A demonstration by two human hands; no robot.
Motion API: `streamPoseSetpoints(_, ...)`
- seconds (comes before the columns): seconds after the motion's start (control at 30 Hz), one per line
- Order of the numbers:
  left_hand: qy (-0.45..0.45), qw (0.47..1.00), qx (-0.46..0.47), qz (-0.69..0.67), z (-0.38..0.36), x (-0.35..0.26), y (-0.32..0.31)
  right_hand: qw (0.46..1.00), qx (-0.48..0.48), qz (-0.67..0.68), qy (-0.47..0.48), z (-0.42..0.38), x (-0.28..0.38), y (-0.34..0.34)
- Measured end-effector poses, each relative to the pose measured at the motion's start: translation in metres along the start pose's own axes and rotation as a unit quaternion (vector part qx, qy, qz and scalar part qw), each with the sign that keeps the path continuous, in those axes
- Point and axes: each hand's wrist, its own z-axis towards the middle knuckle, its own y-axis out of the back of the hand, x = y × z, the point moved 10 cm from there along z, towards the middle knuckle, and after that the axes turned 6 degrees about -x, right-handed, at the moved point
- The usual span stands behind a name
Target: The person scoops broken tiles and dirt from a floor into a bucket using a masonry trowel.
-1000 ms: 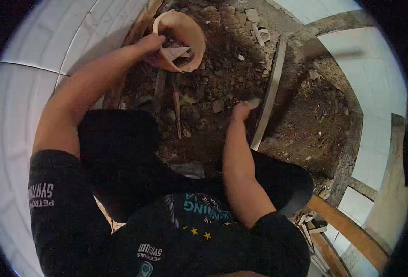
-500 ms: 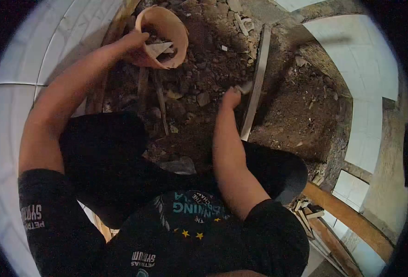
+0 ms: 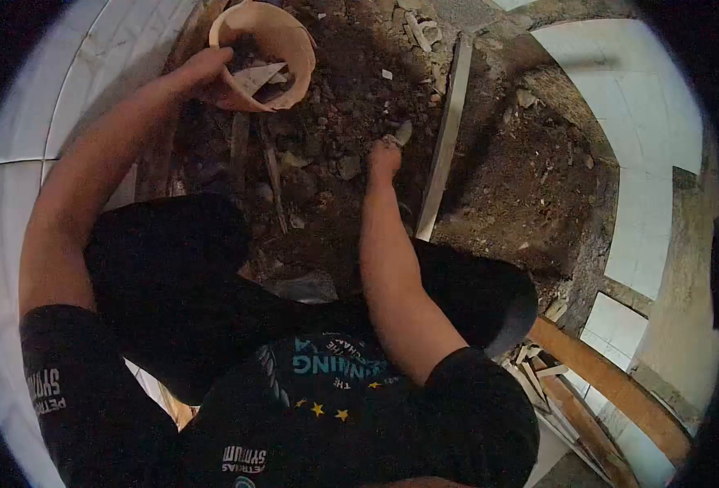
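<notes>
My left hand (image 3: 206,67) is closed on the near rim of a pale orange bucket (image 3: 298,57), which is tipped so that its mouth faces me. Broken pale shards (image 3: 259,77) and dark debris lie inside it. Over the rubble to the right, my right hand (image 3: 385,159) is closed on a small flat greyish piece (image 3: 404,132) that sticks out past the fingers; its exact kind I cannot tell. Loose stones and dark soil (image 3: 343,122) lie around that hand. A long wooden strip (image 3: 447,138) runs just to its right.
White tiles (image 3: 18,106) border the left side, and more white tiles (image 3: 648,114) line the right. A thin stick (image 3: 273,175) lies below the bucket. At the lower right are a brown plank (image 3: 612,386) and a heap of wood scraps (image 3: 538,370). My bent legs frame the soil.
My right hand has moved left and slightly up, away from the wooden strip, with the greyish piece. The left hand still grips the bucket; the whole view has shifted a little.
</notes>
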Motion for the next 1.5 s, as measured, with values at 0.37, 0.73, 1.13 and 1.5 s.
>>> streamPoseSetpoints(0.37, -0.029, 0.990, -0.061, 0.126, 0.044, 0.036, 0.012, 0.805, 0.080, -0.513, 0.287, 0.026, -0.015, -0.038)
streamPoseSetpoints(0.73, -0.026, 0.974, -0.059, 0.218, 0.070, 0.038, 0.022, 0.966, 0.001, -0.114, 0.233, -0.018, 0.028, -0.054)
streamPoseSetpoints(1.13, 0.003, 0.986, -0.060, 0.155, 0.061, 0.032, 0.002, 0.997, -0.070, 0.014, 0.038, 0.058, 0.010, 0.033)
streamPoseSetpoints(1.5, -0.044, 0.998, -0.026, 0.039, 0.080, 0.057, 0.005, 0.976, -0.069, -0.181, 0.101, 0.114, -0.050, 0.000)
